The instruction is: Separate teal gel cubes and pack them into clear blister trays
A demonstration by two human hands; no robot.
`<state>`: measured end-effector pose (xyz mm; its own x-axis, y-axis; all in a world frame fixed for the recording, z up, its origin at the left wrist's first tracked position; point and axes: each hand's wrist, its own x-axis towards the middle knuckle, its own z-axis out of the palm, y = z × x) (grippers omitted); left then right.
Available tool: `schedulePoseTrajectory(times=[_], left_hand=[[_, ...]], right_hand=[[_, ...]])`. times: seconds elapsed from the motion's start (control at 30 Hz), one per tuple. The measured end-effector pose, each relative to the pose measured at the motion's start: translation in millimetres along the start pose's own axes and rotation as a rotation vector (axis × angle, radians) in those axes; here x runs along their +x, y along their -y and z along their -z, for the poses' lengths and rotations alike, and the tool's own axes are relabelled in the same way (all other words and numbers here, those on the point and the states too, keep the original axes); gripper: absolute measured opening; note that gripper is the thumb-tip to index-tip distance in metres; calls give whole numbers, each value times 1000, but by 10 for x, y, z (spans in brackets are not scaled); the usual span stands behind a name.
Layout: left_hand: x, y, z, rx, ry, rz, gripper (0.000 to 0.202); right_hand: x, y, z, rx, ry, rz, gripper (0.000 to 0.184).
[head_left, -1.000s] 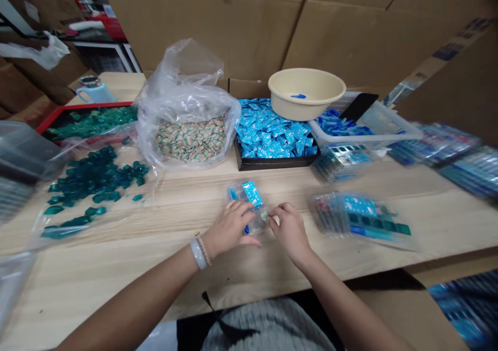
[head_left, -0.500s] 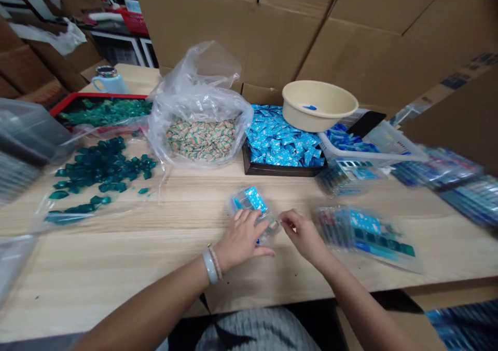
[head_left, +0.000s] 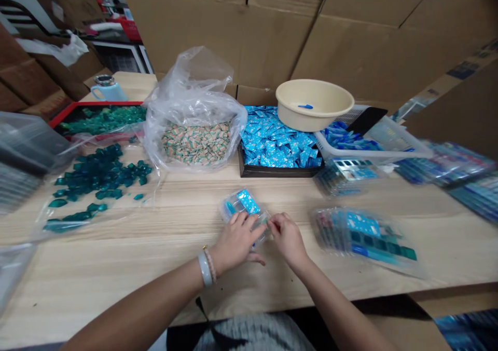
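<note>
A small clear plastic case [head_left: 229,200] lies on the table in front of me, with a blue patterned packet [head_left: 248,201] in its upper part. Across its near part rests my left hand [head_left: 238,237], fingers spread and thumb held apart, covering much of it. My right hand [head_left: 287,239] is at the case's right edge, thumb and fingertips pinched together. What sits between those fingertips is too small to make out.
Behind are a plastic bag [head_left: 151,127] of small beige-green packets, a black tray [head_left: 280,171] of blue packets, a cream basin [head_left: 315,117] and a white basket [head_left: 412,151]. Teal gem-like pieces [head_left: 97,172] lie left; filled clear cases [head_left: 365,237] stand right.
My right hand has moved left, its fingertips now against the case's edge. A beige packet seen near them earlier is now mostly hidden. The whole view has shifted slightly.
</note>
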<state>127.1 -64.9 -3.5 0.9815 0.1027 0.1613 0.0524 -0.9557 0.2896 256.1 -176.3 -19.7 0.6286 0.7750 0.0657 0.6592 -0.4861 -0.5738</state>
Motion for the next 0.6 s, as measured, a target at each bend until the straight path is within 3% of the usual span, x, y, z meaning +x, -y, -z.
schedulePoseTrajectory(times=[0.17,0.47,0.6], left_hand=[[3,-171,-29,75,23,84,82],[46,-314,-67,111,20,178,78],[11,-444,-41,98,2,190,79]], right_hand=[[-20,-141,106,201,-67,-1,18],[-46,-49,108,-59,67,201,25],[-23,-128,120,-13,97,196,22]])
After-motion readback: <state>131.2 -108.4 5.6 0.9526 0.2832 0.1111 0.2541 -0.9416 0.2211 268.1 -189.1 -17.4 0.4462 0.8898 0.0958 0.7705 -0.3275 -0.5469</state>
